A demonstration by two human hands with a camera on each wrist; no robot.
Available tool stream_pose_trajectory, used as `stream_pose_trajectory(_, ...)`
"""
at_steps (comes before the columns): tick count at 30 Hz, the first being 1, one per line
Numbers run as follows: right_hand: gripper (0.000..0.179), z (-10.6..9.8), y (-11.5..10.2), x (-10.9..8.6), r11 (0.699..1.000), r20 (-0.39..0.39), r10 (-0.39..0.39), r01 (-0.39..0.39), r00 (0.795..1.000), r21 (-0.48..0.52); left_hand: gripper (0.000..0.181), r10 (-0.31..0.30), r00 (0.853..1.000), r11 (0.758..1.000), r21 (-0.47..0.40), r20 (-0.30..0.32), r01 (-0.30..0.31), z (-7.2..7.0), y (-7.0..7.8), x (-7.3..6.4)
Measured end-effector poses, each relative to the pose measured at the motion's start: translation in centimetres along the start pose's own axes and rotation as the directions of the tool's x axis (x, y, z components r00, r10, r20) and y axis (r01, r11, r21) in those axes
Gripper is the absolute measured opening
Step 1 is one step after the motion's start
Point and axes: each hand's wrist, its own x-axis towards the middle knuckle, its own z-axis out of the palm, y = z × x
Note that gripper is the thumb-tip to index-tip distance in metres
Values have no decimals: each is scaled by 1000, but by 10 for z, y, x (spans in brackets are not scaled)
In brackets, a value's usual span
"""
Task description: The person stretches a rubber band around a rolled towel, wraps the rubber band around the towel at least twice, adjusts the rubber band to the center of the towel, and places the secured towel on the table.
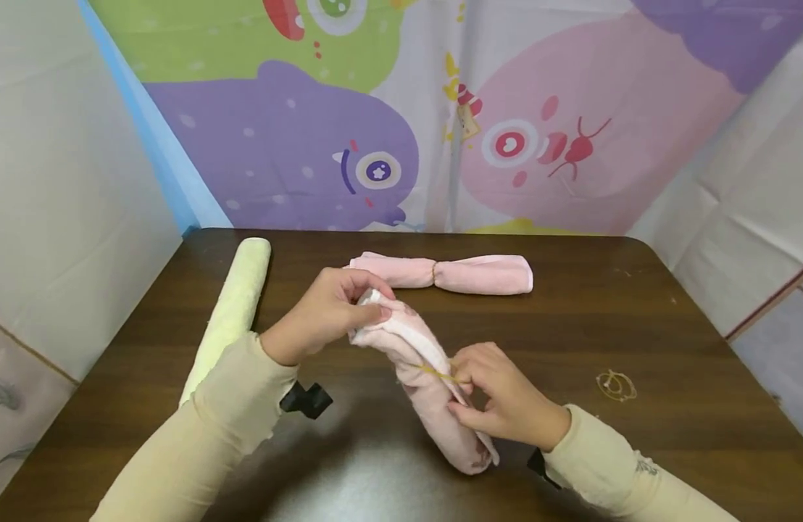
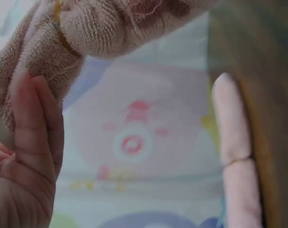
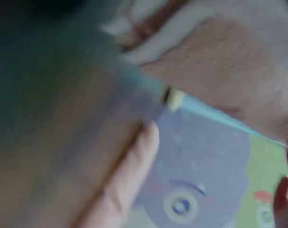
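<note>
One roll had its far end pinched by the left hand, fingers curled; the right hand pinched the band at its middle, best kept centred.

There are three towels: one yellow-green towel at left, one pink towel far, one pale towel near. Also one left hand, one right hand and one table; loose rubber bands at right, number unclear.
</note>
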Motion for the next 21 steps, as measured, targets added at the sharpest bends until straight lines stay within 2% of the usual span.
stream_pose_trajectory(1,22,0,0,-2,991,9,73,-74,997,111,13,-1,1000,1000,0,23,1,2,0,1)
stream_pose_trajectory(2,23,-1,1,-4,967,33,144,-147,989,210,13,21,998,1000,20,51,-22,4,-1,2)
stream_pose_trajectory(3,23,-1,2,-4,927,66,209,-219,976,304,12,53,996,997,54,78,-57,7,-3,3)
stream_pose_trajectory(4,23,-2,3,-4,876,103,268,-287,958,388,13,103,989,989,94,110,-114,9,-7,3)
stream_pose_trajectory(5,22,-3,5,-4,812,147,326,-356,934,462,17,173,974,972,135,145,-193,10,-11,4)
stream_pose_trajectory(6,21,-4,7,-3,752,188,366,-408,912,518,22,254,950,945,165,181,-283,10,-15,4)
stream_pose_trajectory(7,25,-6,10,-1,687,238,392,-455,889,567,29,329,919,913,177,217,-368,9,-18,5)
stream_pose_trajectory(9,37,-10,17,2,564,341,401,-522,850,640,41,458,843,828,210,281,-520,7,-23,6)
stream_pose_trajectory(10,41,-12,21,3,516,378,396,-543,837,662,42,514,801,780,221,307,-586,5,-26,7)
stream_pose_trajectory(11,41,-13,24,5,492,402,397,-561,825,666,42,553,768,738,237,322,-631,4,-28,9)
stream_pose_trajectory(12,37,-14,26,7,492,410,397,-567,821,661,36,576,753,709,263,320,-654,4,-29,11)
stream_pose_trajectory(13,34,-15,29,9,507,402,399,-564,824,652,30,591,747,686,298,305,-664,3,-30,12)
stream_pose_trajectory(14,28,-14,31,11,561,364,404,-542,839,626,23,602,745,664,339,287,-667,3,-32,14)
stream_pose_trajectory(15,25,-14,33,13,640,299,406,-503,863,581,19,608,749,649,379,263,-660,2,-33,15)
stream_pose_trajectory(16,21,-13,34,16,718,226,405,-461,886,522,15,607,758,644,411,239,-645,2,-34,15)
stream_pose_trajectory(18,14,-12,34,22,876,82,342,-350,936,331,13,575,797,659,471,186,-586,1,-34,16)
stream_pose_trajectory(19,13,-11,34,25,936,25,283,-282,959,209,11,553,818,675,489,160,-552,2,-34,16)
stream_pose_trajectory(20,15,-11,34,28,975,-18,212,-210,977,73,10,525,840,696,497,140,-518,3,-34,16)
stream_pose_trajectory(21,21,-11,33,32,989,-39,136,-137,990,-48,8,494,861,723,493,121,-484,3,-33,16)
